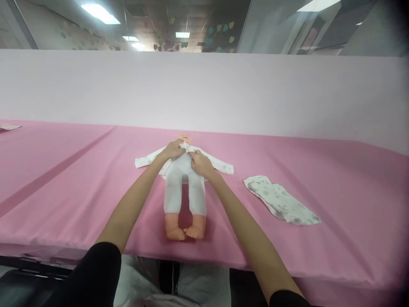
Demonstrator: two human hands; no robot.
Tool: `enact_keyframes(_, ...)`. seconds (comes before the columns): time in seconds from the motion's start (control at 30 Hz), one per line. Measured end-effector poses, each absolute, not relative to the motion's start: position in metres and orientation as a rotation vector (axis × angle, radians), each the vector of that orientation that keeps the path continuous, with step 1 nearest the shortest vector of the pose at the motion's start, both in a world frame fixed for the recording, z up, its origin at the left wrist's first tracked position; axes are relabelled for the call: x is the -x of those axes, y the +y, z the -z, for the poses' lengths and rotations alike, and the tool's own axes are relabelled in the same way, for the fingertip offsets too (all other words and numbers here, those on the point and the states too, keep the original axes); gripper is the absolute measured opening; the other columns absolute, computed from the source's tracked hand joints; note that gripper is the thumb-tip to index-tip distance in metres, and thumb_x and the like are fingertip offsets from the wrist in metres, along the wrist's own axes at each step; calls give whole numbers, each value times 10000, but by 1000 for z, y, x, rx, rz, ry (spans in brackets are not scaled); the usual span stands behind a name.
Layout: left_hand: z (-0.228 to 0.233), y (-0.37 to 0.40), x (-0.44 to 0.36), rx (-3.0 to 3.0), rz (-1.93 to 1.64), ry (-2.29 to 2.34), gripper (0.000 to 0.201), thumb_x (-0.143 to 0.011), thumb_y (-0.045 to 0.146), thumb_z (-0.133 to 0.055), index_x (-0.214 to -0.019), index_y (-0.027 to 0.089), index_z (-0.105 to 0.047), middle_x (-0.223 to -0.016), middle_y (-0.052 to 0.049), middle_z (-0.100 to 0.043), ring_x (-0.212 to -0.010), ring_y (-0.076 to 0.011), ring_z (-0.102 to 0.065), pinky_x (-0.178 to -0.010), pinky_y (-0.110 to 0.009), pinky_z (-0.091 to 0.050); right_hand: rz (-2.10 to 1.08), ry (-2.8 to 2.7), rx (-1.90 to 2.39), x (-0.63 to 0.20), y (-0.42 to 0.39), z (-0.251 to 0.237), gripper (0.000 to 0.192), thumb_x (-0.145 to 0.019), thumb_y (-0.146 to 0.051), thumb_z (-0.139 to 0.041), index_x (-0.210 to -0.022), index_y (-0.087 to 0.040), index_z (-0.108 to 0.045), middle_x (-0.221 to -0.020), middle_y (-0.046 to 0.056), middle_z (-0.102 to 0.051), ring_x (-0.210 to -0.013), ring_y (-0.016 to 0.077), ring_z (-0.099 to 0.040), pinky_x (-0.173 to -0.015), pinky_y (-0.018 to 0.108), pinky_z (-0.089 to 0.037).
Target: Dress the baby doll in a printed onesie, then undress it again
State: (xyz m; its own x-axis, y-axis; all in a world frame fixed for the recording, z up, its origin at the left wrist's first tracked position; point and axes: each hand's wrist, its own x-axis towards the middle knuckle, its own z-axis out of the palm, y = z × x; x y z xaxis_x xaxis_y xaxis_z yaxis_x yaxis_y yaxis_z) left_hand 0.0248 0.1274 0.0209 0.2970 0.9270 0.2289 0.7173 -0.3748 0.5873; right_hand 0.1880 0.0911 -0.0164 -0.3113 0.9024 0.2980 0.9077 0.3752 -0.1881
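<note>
A pink desk (79, 192) fills the frame below a pale partition. At centre lies a doll (184, 200) in white clothes, bare feet toward the bottom. The left hand (172, 150) and right hand (200, 164) meet at its chest, fingers pinched closed on the top (220, 164). A folded cloth (281, 200) lies to the right.

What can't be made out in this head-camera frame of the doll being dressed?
Head view only:
- Doll head: almost wholly hidden behind the left hand and right hand.
- Garment front: fastening covered by the fingers; grip unclear.
- Folded cloth: print too small to read.
- Item at far left: cut off by the frame edge.
</note>
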Motion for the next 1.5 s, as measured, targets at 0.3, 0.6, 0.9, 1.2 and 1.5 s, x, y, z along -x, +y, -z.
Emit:
enact_keyframes(0.3,36,65,1,-2224,-1112,1841,491,-874,331,-446,-1307,100,-465,-1159,-182,-571,-1107,-314,-524,-927,-446,-415,-9,-1920,1463,-196,50,58,408,-911,-175,-350,-1257,-141,-563,-1229,114,-566,-1140,244,-468,-1017,367,-335)
enact_keyframes(0.6,78,56,26,-2013,-1257,1677,340,-905,350,-374,-1038,153,-617,-986,-104,-672,-875,-246,-603,-822,-375,-450,-387,-1438,1334,-200,52,83,296,-885,-288,-418,-1092,-161,-586,-1160,88,-622,-1073,181,-550,-951,300,-401)
enact_keyframes(0.9,90,69,31,-1552,-1476,1543,345,-874,365,-444,-1121,154,-560,-942,-69,-660,-871,-184,-608,-809,-311,-462,-431,-1359,1361,-202,46,85,242,-880,-309,-421,-997,-166,-578,-1050,75,-645,-985,175,-572,-898,277,-410)
enact_keyframes(1.2,85,61,24,-1871,-1482,1574,377,-882,340,-452,-1210,158,-479,-1119,-104,-584,-1002,-203,-560,-890,-339,-445,-452,-1394,1417,-204,47,85,249,-889,-332,-409,-1005,-176,-565,-1001,62,-645,-962,176,-577,-869,282,-417)
enact_keyframes(1.5,72,43,19,-2406,-1532,1643,297,-877,176,-387,-1085,191,-599,-1108,-96,-596,-1089,-265,-488,-979,-405,-348,-35,-1369,1619,-233,49,65,297,-860,-234,-398,-1099,-164,-559,-1160,109,-586,-1067,210,-521,-930,332,-390)
